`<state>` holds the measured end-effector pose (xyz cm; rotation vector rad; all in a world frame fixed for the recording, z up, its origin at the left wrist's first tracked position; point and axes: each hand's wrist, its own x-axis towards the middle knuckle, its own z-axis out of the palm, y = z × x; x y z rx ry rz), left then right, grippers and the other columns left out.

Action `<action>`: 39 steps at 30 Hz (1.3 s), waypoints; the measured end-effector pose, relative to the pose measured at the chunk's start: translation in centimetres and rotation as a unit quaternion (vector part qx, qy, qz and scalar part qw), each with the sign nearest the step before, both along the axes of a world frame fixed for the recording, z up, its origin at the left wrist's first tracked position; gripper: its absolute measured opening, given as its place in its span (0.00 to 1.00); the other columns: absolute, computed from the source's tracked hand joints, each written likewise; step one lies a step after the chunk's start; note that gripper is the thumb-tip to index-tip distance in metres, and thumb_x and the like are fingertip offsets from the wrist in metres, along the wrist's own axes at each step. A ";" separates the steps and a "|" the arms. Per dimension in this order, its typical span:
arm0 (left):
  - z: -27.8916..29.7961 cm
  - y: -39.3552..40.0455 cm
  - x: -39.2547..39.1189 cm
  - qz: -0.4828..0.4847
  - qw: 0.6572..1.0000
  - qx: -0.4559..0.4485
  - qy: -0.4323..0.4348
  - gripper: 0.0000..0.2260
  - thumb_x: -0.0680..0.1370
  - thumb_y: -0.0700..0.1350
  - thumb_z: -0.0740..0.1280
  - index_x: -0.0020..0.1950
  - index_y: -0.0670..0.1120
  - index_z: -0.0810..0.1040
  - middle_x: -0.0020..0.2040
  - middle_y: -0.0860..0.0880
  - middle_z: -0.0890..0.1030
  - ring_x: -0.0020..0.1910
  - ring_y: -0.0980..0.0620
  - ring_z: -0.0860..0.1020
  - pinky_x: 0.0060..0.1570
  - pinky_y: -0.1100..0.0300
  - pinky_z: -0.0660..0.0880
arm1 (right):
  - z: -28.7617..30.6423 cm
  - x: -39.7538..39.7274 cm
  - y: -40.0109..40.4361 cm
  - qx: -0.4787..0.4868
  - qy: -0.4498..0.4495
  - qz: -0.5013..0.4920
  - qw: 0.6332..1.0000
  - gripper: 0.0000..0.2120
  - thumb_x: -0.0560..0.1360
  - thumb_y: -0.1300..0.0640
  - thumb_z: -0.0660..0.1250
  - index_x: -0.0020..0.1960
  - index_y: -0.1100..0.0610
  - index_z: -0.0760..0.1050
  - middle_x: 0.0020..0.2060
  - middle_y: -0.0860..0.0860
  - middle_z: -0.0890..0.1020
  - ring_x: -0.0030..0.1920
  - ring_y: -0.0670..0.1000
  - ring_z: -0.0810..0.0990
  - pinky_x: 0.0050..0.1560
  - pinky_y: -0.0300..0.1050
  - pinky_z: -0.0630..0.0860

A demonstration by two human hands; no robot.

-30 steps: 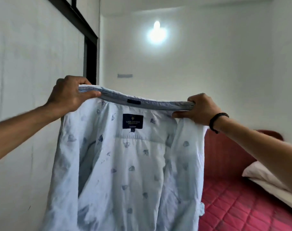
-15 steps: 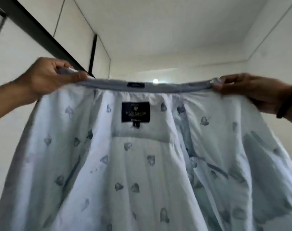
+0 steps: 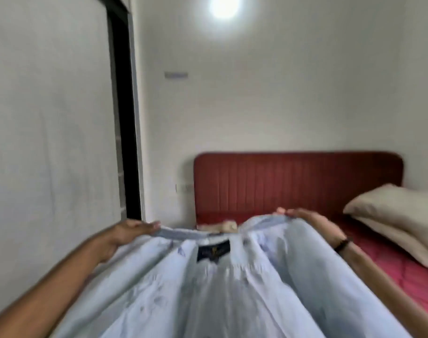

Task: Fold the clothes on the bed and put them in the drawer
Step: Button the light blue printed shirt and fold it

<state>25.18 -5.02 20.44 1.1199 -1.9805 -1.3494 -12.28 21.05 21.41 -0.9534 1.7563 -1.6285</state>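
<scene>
A pale blue printed shirt (image 3: 232, 293) with a dark neck label spreads out in front of me, blurred by motion. My left hand (image 3: 125, 236) grips the collar at its left end. My right hand (image 3: 313, 224), a black band on its wrist, grips the collar at its right end. The shirt billows low over the red bed (image 3: 388, 272), hiding the near part of the mattress. No drawer is in view.
A red padded headboard (image 3: 298, 184) stands against the far wall. Two cream pillows (image 3: 398, 220) lie at the right. A small light item (image 3: 229, 225) rests near the headboard. A white wardrobe panel with a black frame (image 3: 122, 113) fills the left side.
Both hands have swung the shirt down from overhead height to just above the bed. The view has dropped from the ceiling to the headboard.
</scene>
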 end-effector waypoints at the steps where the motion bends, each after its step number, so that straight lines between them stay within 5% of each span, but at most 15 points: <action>1: -3.8 -0.9 -0.7 0.002 1.000 -0.005 -0.007 0.14 0.75 0.52 0.75 0.41 0.41 0.87 0.44 0.44 0.86 0.40 0.49 0.82 0.45 0.59 0.77 | -4.0 -0.5 -1.2 0.045 0.041 -0.057 0.997 0.28 0.56 0.32 0.81 0.38 0.57 0.86 0.39 0.49 0.88 0.36 0.44 0.83 0.42 0.42 0.80; 4: -16.3 -2.7 -1.4 0.020 0.998 -0.023 -0.057 0.18 0.72 0.58 0.77 0.34 0.48 0.75 0.30 0.51 0.68 0.33 0.53 0.66 0.32 0.62 0.61 | -17.2 -1.2 -1.0 0.179 0.095 -0.074 0.977 0.24 0.70 0.44 0.80 0.29 0.55 0.70 0.23 0.47 0.68 0.24 0.45 0.63 0.26 0.41 0.59; 7: -22.3 -4.1 -3.4 0.039 0.998 -0.023 -0.048 0.23 0.64 0.66 0.76 0.23 0.51 0.73 0.25 0.57 0.62 0.28 0.58 0.59 0.28 0.62 0.53 | -21.6 -3.2 -2.6 0.205 0.123 -0.097 0.966 0.23 0.75 0.51 0.77 0.30 0.53 0.67 0.22 0.46 0.64 0.22 0.44 0.59 0.23 0.37 0.56; 12: -23.8 -8.1 -7.5 0.122 0.984 -0.079 -0.102 0.21 0.77 0.50 0.76 0.26 0.49 0.75 0.20 0.56 0.65 0.22 0.59 0.64 0.23 0.64 0.58 | -24.6 -6.5 -9.9 0.207 0.181 -0.148 0.950 0.24 0.75 0.53 0.77 0.29 0.55 0.66 0.23 0.47 0.65 0.27 0.48 0.62 0.30 0.44 0.61; 15: -22.9 -9.3 -9.2 0.184 0.957 -0.158 -0.162 0.15 0.74 0.57 0.76 0.33 0.50 0.80 0.28 0.52 0.78 0.33 0.47 0.79 0.33 0.59 0.73 | -23.9 -6.6 -14.4 0.223 0.205 -0.165 0.939 0.23 0.76 0.52 0.75 0.30 0.58 0.68 0.26 0.51 0.69 0.29 0.51 0.66 0.32 0.47 0.64; 19: -21.6 -4.6 -9.9 0.185 0.933 -0.216 -0.218 0.10 0.70 0.60 0.76 0.38 0.56 0.81 0.38 0.54 0.84 0.41 0.44 0.83 0.42 0.52 0.80 | -22.5 -3.2 -15.5 0.290 0.269 -0.107 0.912 0.23 0.76 0.53 0.75 0.29 0.56 0.66 0.26 0.51 0.69 0.29 0.52 0.68 0.29 0.44 0.63; 21: -21.9 -0.4 -9.2 0.169 0.930 -0.239 -0.222 0.10 0.71 0.57 0.76 0.38 0.54 0.79 0.37 0.54 0.84 0.41 0.44 0.83 0.41 0.52 0.79 | -22.2 0.0 -13.2 0.320 0.331 -0.076 0.884 0.15 0.75 0.54 0.74 0.34 0.56 0.73 0.35 0.55 0.77 0.40 0.57 0.78 0.37 0.47 0.73; 24: -23.4 5.9 -7.6 0.156 0.933 -0.247 -0.211 0.10 0.72 0.51 0.76 0.37 0.52 0.77 0.34 0.54 0.83 0.38 0.44 0.82 0.40 0.51 0.78 | -21.7 4.8 -8.5 0.360 0.387 -0.050 0.848 0.07 0.78 0.54 0.69 0.46 0.57 0.77 0.50 0.58 0.80 0.54 0.63 0.80 0.50 0.51 0.76; 26: -23.9 9.3 -7.2 0.150 0.940 -0.245 -0.185 0.09 0.72 0.47 0.76 0.38 0.51 0.77 0.33 0.54 0.82 0.37 0.45 0.82 0.40 0.51 0.78 | -21.6 7.0 -6.1 0.340 0.305 -0.025 0.889 0.09 0.78 0.55 0.68 0.42 0.59 0.75 0.42 0.60 0.83 0.45 0.62 0.83 0.42 0.51 0.77; 29: -24.1 13.4 -7.5 0.151 0.956 -0.218 -0.121 0.09 0.71 0.42 0.75 0.38 0.51 0.76 0.31 0.56 0.81 0.33 0.53 0.81 0.37 0.55 0.77 | -22.6 10.4 -3.7 0.234 0.048 -0.006 0.971 0.09 0.81 0.65 0.66 0.42 0.68 0.75 0.34 0.65 0.83 0.32 0.55 0.86 0.38 0.52 0.85; 33: -26.1 15.2 -8.1 0.167 0.975 -0.144 -0.028 0.08 0.70 0.41 0.78 0.42 0.51 0.81 0.35 0.58 0.82 0.34 0.61 0.81 0.39 0.59 0.79 | -25.2 12.8 -2.5 0.152 -0.219 -0.034 0.963 0.04 0.78 0.75 0.66 0.45 0.72 0.78 0.31 0.62 0.83 0.29 0.52 0.84 0.34 0.41 0.83; 35: -27.4 15.3 -8.3 0.161 0.980 -0.120 -0.008 0.08 0.71 0.41 0.78 0.45 0.50 0.83 0.37 0.59 0.83 0.36 0.62 0.81 0.40 0.62 0.79 | -26.2 13.2 -2.2 0.153 -0.274 -0.050 0.948 0.04 0.78 0.74 0.67 0.45 0.71 0.78 0.31 0.62 0.83 0.28 0.51 0.83 0.32 0.39 0.82; 39: -31.5 15.5 -8.2 0.096 0.991 -0.051 -0.082 0.05 0.72 0.43 0.79 0.44 0.50 0.85 0.34 0.58 0.83 0.33 0.64 0.80 0.39 0.61 0.79 | -27.4 12.9 -1.8 0.200 -0.231 -0.050 0.951 0.04 0.78 0.69 0.70 0.45 0.67 0.77 0.30 0.60 0.82 0.25 0.49 0.80 0.28 0.38 0.79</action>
